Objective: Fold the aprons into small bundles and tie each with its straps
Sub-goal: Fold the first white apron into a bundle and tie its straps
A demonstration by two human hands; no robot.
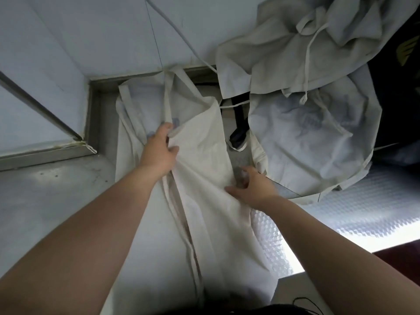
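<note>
Pale wall panels (102, 30) behind, thin vertical seam (154, 37) between them. Grey cable (175, 30) runs diagonally down wall. Dull, scuffed steel worktop (45, 189), raised metal lip (94, 114) at back. Slanted metal bar (38, 106) at left. Embossed diamond-pattern sheet (363, 201) at right, near edge glaring bright. Dark red floor (395, 255) lower right. White box (295, 294) at bottom edge.

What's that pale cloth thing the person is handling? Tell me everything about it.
It is a cream apron of thin, creased cloth, lying lengthwise on a metal counter, one side folded over the middle. Long straps trail from its top and left edge. The left hand grips the fold; the right hand pinches its right edge.
</note>
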